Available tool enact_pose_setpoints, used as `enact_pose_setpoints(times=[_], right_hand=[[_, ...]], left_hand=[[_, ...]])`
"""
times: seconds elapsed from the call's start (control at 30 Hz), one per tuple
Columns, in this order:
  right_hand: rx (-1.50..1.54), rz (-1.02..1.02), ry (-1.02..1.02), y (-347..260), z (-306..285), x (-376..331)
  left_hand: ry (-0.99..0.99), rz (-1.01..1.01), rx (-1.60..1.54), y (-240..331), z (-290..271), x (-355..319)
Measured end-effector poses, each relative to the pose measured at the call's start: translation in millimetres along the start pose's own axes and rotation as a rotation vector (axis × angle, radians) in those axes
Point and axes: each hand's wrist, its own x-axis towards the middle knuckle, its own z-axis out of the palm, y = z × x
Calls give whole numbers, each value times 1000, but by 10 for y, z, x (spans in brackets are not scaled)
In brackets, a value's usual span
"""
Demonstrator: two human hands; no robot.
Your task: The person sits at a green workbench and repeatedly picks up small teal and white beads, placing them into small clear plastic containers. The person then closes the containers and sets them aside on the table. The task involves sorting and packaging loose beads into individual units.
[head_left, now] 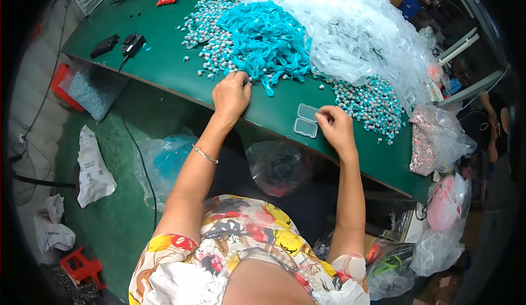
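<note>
Clear plastic case (306,121), a small hinged box lying open in two shallow rounded halves, sits on the green table (164,58) close to its near edge. The right hand (335,127) rests just beside it on the right, fingers curled inward and pinched together; whether they grip anything is too small to tell. The left hand (231,94) lies palm down near the same edge, fingers spread loosely into the fringe of a turquoise cord pile (266,39), closed on nothing visible. Grey and teal beads (205,31) scatter left of that pile, and more beads (370,102) lie past the right hand. Farther back, a heap of clear cases (350,25) runs toward the far edge; its top is overexposed, so single pieces blur together there.
</note>
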Motion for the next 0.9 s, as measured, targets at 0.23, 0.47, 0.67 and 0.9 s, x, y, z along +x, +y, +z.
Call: enact_pose_setpoints(times=[0.23,0.47,0.67,0.9], right_hand=[[-393,-96,176,260,204,557],[-509,-31,153,243,357,711],[-192,-72,164,213,140,458],[112,-108,44,-244,-65,-154]], left_hand=[[11,-17,-82,-55,-13,-31],[-106,-15,-150,-11,-190,-128],[-123,-15,-213,16,-199,-187],[-398,30,-727,488,-200,-366]])
